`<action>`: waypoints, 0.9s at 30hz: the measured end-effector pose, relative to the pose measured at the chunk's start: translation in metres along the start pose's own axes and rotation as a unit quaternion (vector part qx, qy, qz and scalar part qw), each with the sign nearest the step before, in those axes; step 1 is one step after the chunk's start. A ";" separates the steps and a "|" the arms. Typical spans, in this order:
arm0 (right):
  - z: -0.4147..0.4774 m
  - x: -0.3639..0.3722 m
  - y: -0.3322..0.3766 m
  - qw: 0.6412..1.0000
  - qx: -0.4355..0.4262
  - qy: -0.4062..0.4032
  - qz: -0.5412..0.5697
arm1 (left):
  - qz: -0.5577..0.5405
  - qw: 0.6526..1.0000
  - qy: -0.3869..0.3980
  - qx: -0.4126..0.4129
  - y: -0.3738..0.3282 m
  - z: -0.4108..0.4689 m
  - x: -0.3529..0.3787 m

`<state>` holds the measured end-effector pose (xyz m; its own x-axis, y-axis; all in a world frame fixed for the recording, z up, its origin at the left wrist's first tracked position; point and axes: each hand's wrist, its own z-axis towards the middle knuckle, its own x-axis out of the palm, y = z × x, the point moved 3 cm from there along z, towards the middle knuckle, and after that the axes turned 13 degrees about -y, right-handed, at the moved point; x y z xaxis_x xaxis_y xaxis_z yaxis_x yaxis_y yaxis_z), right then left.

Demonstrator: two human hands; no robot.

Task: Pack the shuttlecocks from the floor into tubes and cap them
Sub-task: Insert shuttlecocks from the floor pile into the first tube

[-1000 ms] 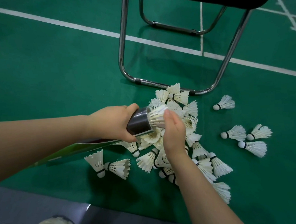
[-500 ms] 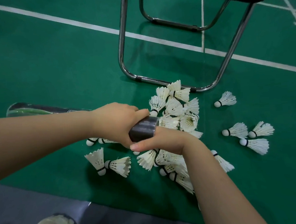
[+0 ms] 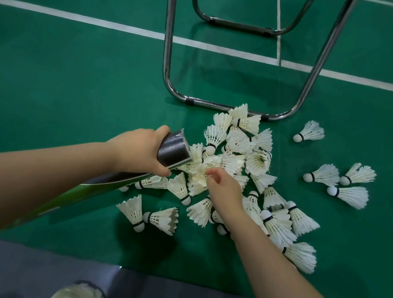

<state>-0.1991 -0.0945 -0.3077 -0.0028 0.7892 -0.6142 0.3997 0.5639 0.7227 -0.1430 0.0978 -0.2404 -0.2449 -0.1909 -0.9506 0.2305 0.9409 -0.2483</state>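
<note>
Gripping the dark-ended green tube (image 3: 173,148) in my left hand (image 3: 137,153), I had my right hand (image 3: 225,191), grasp unclear, among white feather shuttlecocks (image 3: 237,143) beside it.

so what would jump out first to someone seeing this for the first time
The heap of white shuttlecocks on the green court floor, mid-frame, catches the eye first. Just left of it the left hand grips a dark tube with its end pointed at the heap, while the right hand reaches into the feathers. Behind the heap stand the chrome legs of a chair.
</note>
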 end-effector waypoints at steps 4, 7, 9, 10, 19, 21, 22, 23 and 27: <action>-0.002 0.032 0.001 0.938 -0.184 0.063 -0.288 | 0.009 1.000 -0.008 0.003 0.001 -0.001 -0.002; 0.001 0.040 -0.002 0.879 -0.203 0.105 -0.420 | 0.006 1.000 -0.008 0.002 0.001 -0.002 -0.002; 0.004 0.037 -0.005 0.873 -0.182 0.095 -0.442 | 0.001 1.000 -0.003 0.000 0.002 -0.004 -0.001; 0.006 0.035 -0.005 0.876 -0.170 0.088 -0.442 | 0.000 1.000 -0.002 -0.002 0.002 -0.005 0.000; 0.013 0.009 -0.012 0.946 -0.078 -0.029 -0.314 | -0.001 1.000 -0.001 -0.014 0.010 -0.008 -0.001; 0.018 0.002 -0.016 0.953 -0.057 -0.053 -0.293 | -0.003 1.000 -0.003 -0.009 0.007 -0.008 -0.002; 0.021 0.000 -0.017 0.959 -0.042 -0.059 -0.275 | -0.004 1.000 -0.003 -0.007 0.006 -0.008 -0.002; 0.024 -0.003 -0.019 0.967 -0.022 -0.061 -0.246 | -0.003 1.000 -0.003 -0.005 0.005 -0.008 -0.001; 0.038 -0.006 -0.023 0.987 0.074 -0.040 -0.140 | 0.002 1.000 -0.003 -0.002 0.004 -0.007 0.002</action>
<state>-0.1739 -0.1218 -0.3325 -0.0622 0.5825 -0.8104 0.5223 0.7110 0.4709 -0.1492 0.1028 -0.2419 -0.2386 -0.1893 -0.9525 0.2271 0.9427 -0.2443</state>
